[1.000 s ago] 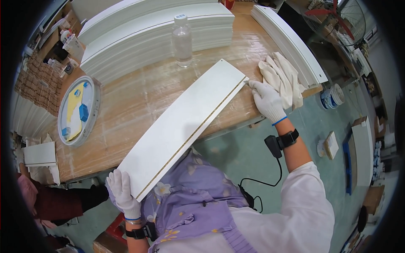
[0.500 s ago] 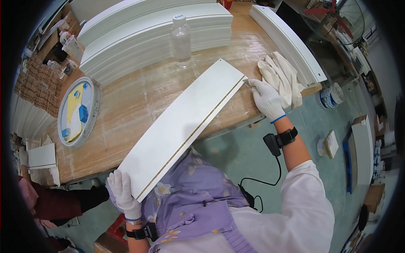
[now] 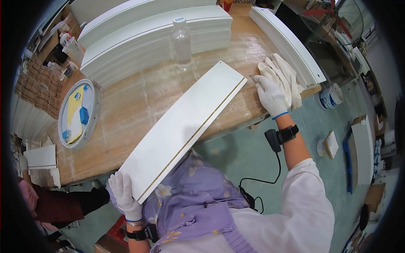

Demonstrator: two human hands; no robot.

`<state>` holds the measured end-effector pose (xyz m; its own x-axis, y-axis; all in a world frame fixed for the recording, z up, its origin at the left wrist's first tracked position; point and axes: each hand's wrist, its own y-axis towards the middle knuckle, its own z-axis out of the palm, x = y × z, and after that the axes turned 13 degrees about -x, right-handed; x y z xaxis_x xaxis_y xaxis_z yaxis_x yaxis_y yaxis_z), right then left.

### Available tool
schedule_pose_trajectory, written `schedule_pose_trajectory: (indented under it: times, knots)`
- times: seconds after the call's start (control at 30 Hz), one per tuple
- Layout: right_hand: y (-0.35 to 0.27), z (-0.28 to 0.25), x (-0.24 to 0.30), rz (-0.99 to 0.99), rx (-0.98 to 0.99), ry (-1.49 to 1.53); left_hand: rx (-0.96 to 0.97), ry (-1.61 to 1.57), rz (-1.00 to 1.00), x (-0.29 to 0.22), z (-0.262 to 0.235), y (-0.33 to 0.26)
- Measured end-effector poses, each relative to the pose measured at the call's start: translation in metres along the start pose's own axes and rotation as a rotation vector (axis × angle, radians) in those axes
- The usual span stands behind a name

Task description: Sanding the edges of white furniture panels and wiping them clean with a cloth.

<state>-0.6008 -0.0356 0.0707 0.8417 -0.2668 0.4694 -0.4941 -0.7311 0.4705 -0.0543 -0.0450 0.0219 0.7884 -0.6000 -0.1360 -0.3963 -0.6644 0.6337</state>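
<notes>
A long white board (image 3: pixel 181 126) with a thin brown groove along one edge lies slantwise, its far part on the table and its near end over my lap. My gloved left hand (image 3: pixel 123 192) grips the near left corner, fingers on the edge and the thumb side hidden. Just right of the far end, my gloved right hand (image 3: pixel 272 97) hovers with fingers pinched together; a small grey sliver may show at the fingertips, too small to name. A crumpled cream cloth (image 3: pixel 282 76) lies right beside this hand.
White board stacks (image 3: pixel 156 40) stand at the back, a clear bottle (image 3: pixel 181 46) before them. A round lid (image 3: pixel 96 105) with blue blocks sits at left. More white boards (image 3: pixel 291 46) line the right edge. Another person's sleeve (image 3: pixel 31 196) shows far left.
My right hand has moved off the board's far end, slightly to the right and down toward the cloth. My left hand and the board stay nearly where they were.
</notes>
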Motion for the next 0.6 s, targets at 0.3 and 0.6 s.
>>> schedule_pose_trajectory:
  times: [0.3,0.6]
  knots:
    - [-0.005,0.011,-0.019,-0.082,-0.043,0.092,0.007,-0.003,0.0,0.002,0.002,0.0]
    - [0.003,0.016,-0.031,-0.062,-0.161,-0.224,0.01,0.001,0.002,0.004,0.003,0.0]
